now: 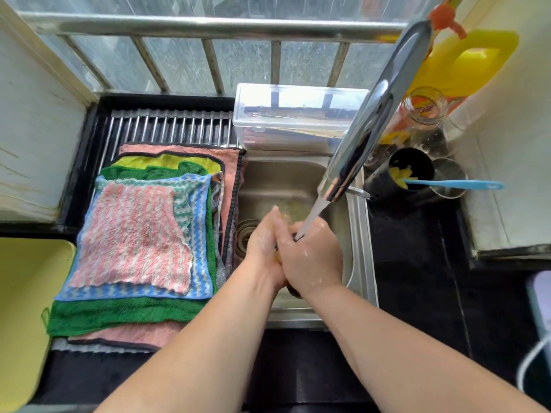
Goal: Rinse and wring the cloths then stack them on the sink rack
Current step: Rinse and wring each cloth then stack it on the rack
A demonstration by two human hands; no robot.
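Observation:
My left hand (264,242) and my right hand (310,257) are clasped together over the steel sink (359,234), under the water running from the chrome tap (366,120). Between the palms they grip a small wadded cloth (295,237). It is almost fully hidden, with only dark bits peeking out at the top and below the wrists. On the roll-up sink rack (167,126) to the left lies a flat stack of cloths (134,234): a pink-and-white one on top, then blue striped, green, yellow and salmon pink.
A clear plastic box (298,114) stands behind the sink. A yellow jug (465,64), a glass jar (423,108), and a dark cup holding a blue-handled utensil (453,184) crowd the right back corner. A pale yellow basin (24,308) sits at the left. Window bars (208,28) run along the back.

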